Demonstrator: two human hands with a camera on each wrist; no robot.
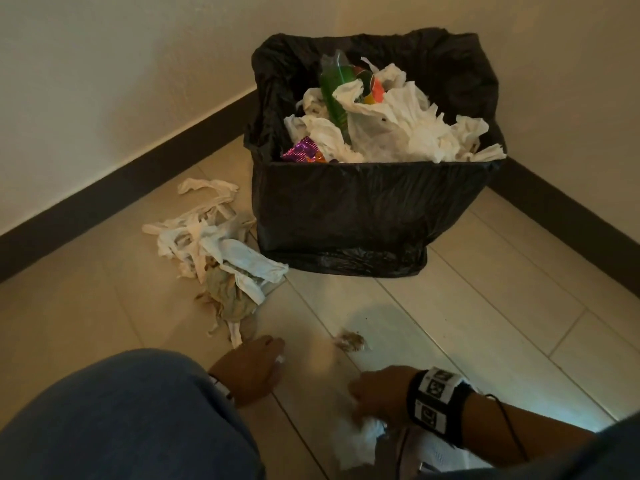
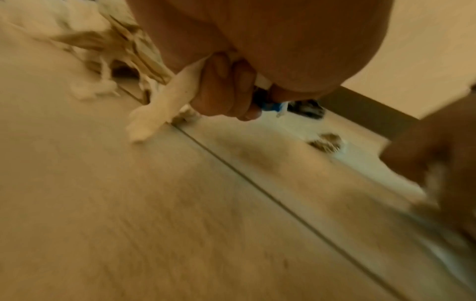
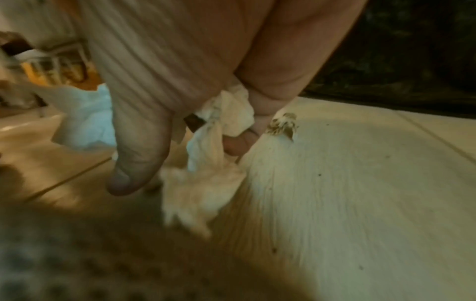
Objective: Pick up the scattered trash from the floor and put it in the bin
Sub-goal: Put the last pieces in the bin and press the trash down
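A square bin [image 1: 367, 209] lined with a black bag stands in the corner, heaped with white tissues and coloured wrappers. A pile of crumpled tissues [image 1: 214, 247] lies on the floor left of it. A small brown-stained scrap [image 1: 350, 341] lies alone in front of the bin. My left hand [image 1: 252, 368] hovers low near the pile's front end; its curled fingers [image 2: 226, 89] grip a twisted white tissue strip [image 2: 165, 101] and a small blue-and-white scrap. My right hand [image 1: 377, 393] grips a white crumpled tissue [image 3: 224, 114] just above the floor; more tissue hangs below it.
Pale plank floor with dark skirting along both walls. My blue-jeaned knee [image 1: 121, 420] fills the lower left. A white crumpled piece [image 1: 360, 441] lies under my right hand. Bare floor stretches to the right of the bin.
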